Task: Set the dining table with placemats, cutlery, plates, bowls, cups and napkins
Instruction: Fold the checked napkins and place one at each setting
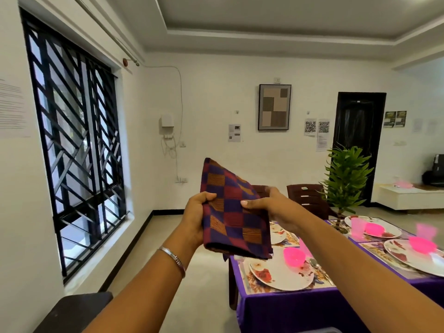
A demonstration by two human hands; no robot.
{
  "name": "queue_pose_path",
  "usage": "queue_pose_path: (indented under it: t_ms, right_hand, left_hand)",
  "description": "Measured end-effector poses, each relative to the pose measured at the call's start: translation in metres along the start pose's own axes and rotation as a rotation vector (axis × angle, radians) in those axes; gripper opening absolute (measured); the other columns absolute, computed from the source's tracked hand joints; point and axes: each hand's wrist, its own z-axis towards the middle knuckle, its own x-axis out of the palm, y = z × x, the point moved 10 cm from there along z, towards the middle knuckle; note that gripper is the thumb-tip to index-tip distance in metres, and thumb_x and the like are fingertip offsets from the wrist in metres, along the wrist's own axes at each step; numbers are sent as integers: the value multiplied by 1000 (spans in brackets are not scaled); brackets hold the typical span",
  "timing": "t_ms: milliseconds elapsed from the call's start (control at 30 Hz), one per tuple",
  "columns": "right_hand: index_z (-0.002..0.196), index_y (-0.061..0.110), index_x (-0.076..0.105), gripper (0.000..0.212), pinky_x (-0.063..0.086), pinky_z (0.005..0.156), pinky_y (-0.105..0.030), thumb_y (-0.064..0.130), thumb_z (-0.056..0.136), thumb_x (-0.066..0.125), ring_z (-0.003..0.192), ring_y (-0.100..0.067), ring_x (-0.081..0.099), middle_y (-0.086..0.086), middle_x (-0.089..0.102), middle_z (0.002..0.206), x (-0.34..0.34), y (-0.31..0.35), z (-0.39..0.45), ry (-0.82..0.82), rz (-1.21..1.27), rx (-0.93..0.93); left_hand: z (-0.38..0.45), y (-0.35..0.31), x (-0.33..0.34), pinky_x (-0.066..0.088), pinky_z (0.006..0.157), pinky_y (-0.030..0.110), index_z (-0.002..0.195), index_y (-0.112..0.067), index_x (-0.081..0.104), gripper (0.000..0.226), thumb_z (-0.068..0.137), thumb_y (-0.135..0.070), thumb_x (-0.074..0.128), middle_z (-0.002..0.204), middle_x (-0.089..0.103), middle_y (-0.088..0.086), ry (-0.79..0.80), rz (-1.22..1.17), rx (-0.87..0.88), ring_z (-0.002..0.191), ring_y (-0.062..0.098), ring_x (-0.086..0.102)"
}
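Item 1, napkin point(230, 212): folded cloth in a purple, maroon and orange check. You held it up in the air in front of you, off the left edge of the table point(288, 306), its lower edge hanging just above the table's near-left corner.

Item 2, left hand point(195, 217): closed on the napkin's left edge, thumb pressed on the front of the cloth, fingers hidden behind it. A silver bangle point(174, 257) sat on that wrist.

Item 3, right hand point(271, 207): pinched the napkin's right edge, thumb on the front, fingers behind.

Item 4, table: covered in a purple cloth and already carrying floral placemats. At the near-left corner your nearest plate point(281, 275) lay on its placemat point(254, 288), with a pink bowl point(294, 257) on its far rim and a spoon point(317, 265) just beside it on the right. A second plate point(276, 233) lay further along the left edge, partly hidden by the napkin and your right arm. Toward the right edge there were two more plates, each with a pink bowl; a pink cup point(357, 226) stood by the far one.

Item 5, surroundings: a dark chair point(307, 200) stood at the far end of the table, and a green potted plant point(346, 179) rose beside it.
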Motion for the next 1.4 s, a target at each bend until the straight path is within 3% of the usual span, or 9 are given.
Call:
queue_pose_path:
  t_ms: [67,167,267,367,500,800,1000,1200,1400]
  right_hand:
    - [120,12,58,74,51,92,-44,40,57,85,110,-27,63,-7,69,116,12,-15,-7,144,165,120]
    - [113,7,63,42,55,89,-40,21,74,70,104,-26,66,-14,69,115,14,-11,-9,192,346,51]
    - [120,4,61,44,53,94,-44,19,80,68,106,-29,66,-15,68,115,6,-4,-1,131,421,-5]
    - [119,6,63,37,49,99,-48,26,88,64,105,-29,66,-14,71,110,1,-13,4,42,387,28]
    - [107,13,68,34,51,95,-45,40,88,63,99,-27,68,-9,74,102,6,-21,8,-10,340,58]
    - [120,7,61,31,56,85,-40,20,91,62,99,-27,69,-12,72,107,44,-21,29,41,376,33]
    - [113,17,62,26,59,76,-36,3,95,51,98,-24,69,-8,72,106,65,7,49,71,358,-182]
    - [80,13,62,33,58,57,-31,0,99,39,81,-23,67,-9,69,88,100,30,71,55,392,-261]
    - [80,11,55,30,59,53,-30,1,101,34,80,-20,70,-9,70,89,147,31,95,151,449,-184]
  left_hand:
    - [0,-10,-3,56,66,40,110,-7,59,28,87,-14,46,87,72,12,35,-43,27,74,31,67]
    - [1,-17,-10,57,71,43,115,-5,59,36,82,-12,47,96,72,13,60,-12,18,79,32,67]
    - [3,-17,-17,58,77,46,123,-4,58,37,87,-7,48,107,71,16,89,191,-44,88,31,70]
    - [4,-23,-24,59,72,43,119,-13,61,25,97,-22,51,103,73,9,83,490,-15,92,24,70]
    - [4,-32,-27,59,72,40,117,-22,60,24,96,-32,51,100,74,2,102,662,80,92,20,70]
    - [9,-64,-56,58,80,42,117,-18,61,26,92,-23,61,104,73,5,74,738,224,94,24,70]
    - [25,-82,-90,59,74,36,116,-19,62,24,94,-9,55,104,73,7,68,582,291,94,24,70]
    - [34,-118,-118,55,53,25,69,-15,67,42,91,12,44,76,70,6,133,560,347,69,19,68]
    - [49,-141,-154,52,50,21,62,-17,65,55,92,16,33,76,68,7,219,584,280,70,19,66]
